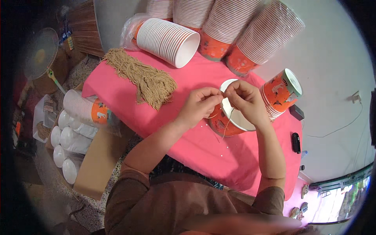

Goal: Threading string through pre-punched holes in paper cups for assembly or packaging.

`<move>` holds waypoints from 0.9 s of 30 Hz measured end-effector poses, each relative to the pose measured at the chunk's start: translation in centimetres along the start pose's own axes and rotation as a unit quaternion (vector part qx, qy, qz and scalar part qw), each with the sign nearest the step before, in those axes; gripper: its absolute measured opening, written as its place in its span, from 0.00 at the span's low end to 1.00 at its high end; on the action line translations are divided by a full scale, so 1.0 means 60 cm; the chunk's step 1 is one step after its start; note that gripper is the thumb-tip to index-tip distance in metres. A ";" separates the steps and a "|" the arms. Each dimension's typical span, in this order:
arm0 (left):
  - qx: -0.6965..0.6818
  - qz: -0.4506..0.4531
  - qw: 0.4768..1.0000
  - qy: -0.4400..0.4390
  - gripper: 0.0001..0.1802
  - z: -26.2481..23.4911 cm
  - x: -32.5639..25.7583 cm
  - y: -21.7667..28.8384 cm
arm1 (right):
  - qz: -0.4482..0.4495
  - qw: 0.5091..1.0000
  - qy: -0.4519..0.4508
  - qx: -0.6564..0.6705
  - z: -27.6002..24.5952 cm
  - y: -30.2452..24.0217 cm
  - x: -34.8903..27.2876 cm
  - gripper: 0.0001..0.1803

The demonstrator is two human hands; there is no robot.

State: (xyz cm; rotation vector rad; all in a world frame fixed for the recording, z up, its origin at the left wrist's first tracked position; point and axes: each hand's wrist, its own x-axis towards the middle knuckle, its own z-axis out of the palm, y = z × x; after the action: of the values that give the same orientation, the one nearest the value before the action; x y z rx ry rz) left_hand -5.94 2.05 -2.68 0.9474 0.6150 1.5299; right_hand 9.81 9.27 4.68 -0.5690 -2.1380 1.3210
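Observation:
Both my hands are pinched close together over the rim of an orange paper bucket with a white inside, which stands on a pink cloth. My left hand holds a thin tan cord between thumb and fingers. Closed on the same cord, my right hand is just to the right. Loose cord hangs down along the bucket's wall below the fingers. Left of my hands lies a bundle of tan cords. The fingertips partly hide where the cord meets the bucket.
An upside-down bucket stack stands right of the bucket; another stack lies on its side behind. Tall wrapped stacks line the back. Small black objects sit at the right edge. A cardboard box of wrapped buckets stands lower left.

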 end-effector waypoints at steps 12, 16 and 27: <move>0.006 0.032 0.999 0.016 0.06 0.009 0.000 -0.012 | -0.005 0.998 0.009 0.055 -0.004 0.012 -0.002 0.06; 0.071 0.083 0.993 0.035 0.07 0.014 -0.003 -0.020 | 0.015 0.993 0.024 0.114 -0.008 0.012 -0.003 0.05; 0.194 0.237 0.949 0.075 0.06 0.020 -0.011 -0.047 | 0.050 0.971 0.039 0.229 0.003 0.013 -0.007 0.05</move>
State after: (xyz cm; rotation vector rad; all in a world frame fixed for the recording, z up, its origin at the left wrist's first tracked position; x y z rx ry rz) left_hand -3.38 1.76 -4.48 1.3584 0.8621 1.9629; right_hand 10.07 9.26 3.80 -0.5270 -1.6774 1.7461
